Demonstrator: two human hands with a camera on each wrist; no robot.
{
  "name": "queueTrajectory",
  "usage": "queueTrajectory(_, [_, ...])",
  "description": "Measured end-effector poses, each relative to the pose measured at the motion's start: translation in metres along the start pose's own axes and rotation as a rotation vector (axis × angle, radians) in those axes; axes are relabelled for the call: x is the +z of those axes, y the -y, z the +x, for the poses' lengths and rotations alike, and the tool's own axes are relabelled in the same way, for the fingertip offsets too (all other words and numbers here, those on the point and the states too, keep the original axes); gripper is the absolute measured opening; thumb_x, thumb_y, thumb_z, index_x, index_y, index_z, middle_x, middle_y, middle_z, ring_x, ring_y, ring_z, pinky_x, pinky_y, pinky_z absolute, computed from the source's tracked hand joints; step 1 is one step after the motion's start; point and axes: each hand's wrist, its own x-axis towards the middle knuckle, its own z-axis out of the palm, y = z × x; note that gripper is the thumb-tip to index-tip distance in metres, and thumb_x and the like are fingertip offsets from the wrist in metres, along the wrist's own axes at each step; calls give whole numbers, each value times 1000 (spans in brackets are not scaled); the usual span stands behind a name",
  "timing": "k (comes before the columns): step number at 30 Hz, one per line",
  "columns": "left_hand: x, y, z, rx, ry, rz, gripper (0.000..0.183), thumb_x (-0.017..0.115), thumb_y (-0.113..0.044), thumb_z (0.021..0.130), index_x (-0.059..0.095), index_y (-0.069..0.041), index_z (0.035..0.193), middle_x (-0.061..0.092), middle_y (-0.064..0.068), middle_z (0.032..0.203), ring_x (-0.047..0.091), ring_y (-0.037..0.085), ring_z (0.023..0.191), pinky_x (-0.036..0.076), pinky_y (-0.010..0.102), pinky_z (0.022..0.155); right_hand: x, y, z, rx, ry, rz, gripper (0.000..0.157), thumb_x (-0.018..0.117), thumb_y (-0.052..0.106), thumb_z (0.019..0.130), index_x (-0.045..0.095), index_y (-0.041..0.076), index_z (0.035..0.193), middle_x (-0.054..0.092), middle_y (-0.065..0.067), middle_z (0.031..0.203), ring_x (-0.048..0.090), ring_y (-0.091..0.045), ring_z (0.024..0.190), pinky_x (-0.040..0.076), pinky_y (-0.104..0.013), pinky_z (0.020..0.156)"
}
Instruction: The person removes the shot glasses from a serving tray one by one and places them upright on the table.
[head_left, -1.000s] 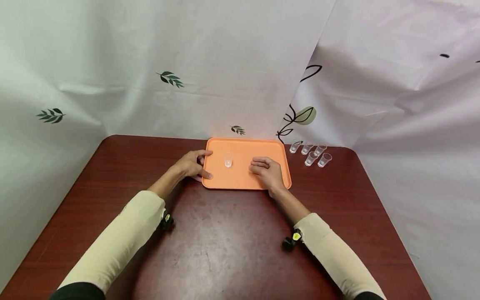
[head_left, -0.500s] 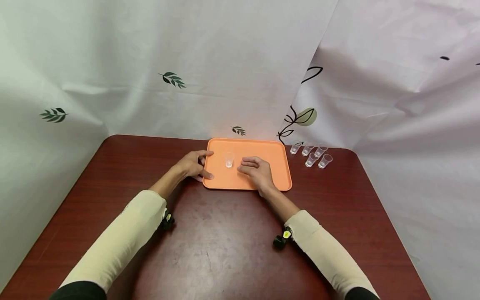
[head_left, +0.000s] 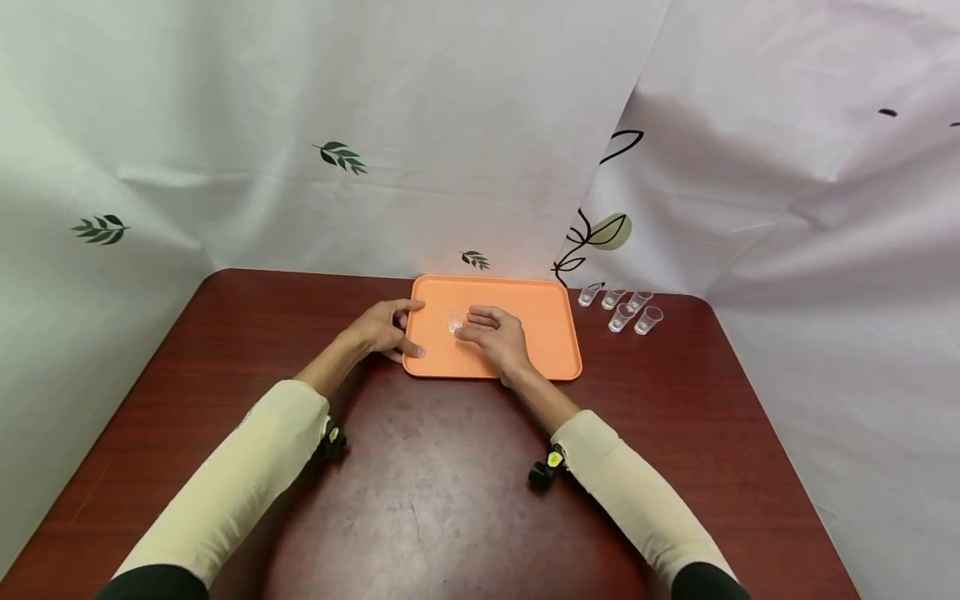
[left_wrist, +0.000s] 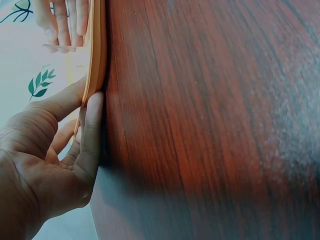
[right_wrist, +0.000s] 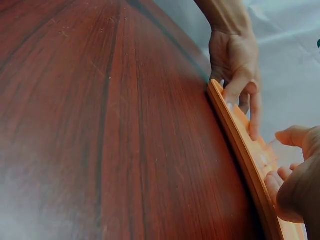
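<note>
An orange tray [head_left: 543,321] lies flat at the back of the table. My left hand [head_left: 377,330] grips its left end; the left wrist view shows thumb and fingers on both sides of the rim [left_wrist: 98,55]. One small clear plastic cup [head_left: 454,321] stands upright on the tray, left of its middle. Over the tray, my right hand [head_left: 498,340] is beside this cup, thumb and fingers apart and extended, fingertips right at the cup's right side. In the right wrist view the cup [right_wrist: 269,156] shows faintly between the right thumb and fingers.
Several more clear cups [head_left: 648,320] stand on the table just right of the tray. The dark red wooden table [head_left: 420,483] stretches in front. Pale cloth [head_left: 465,125] with leaf prints hangs directly behind the tray and at the sides.
My right hand has moved left across the tray, from its right part up to the cup. The left hand, tray and cups have stayed in place.
</note>
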Motion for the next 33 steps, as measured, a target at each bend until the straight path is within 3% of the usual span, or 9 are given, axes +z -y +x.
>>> queueTrajectory(10, [0,1,0,-7,5,5,99,95,-2,91,44,-16,175,45,11,116,62,17,81,71,30,69,8,-2,7,-42,-6,-39,57,93,6,93,73,-2,145,77,-23,139,75,-37,133,66,-41,111])
queueTrajectory(18, [0,1,1,-11,-2,3,99,95,-2,90,45,-17,175,45,11,117,63,17,84,71,30,69,10,-1,7,-70,5,-88,56,95,11,92,76,5,145,77,-18,139,74,-35,132,66,-43,111])
queueTrajectory(33, [1,1,1,-4,-1,0,100,96,-3,90,45,-17,175,47,12,117,63,18,83,71,31,69,13,-4,10,-105,-31,-92,45,92,13,95,80,5,138,81,-18,130,78,-33,123,69,-34,101])
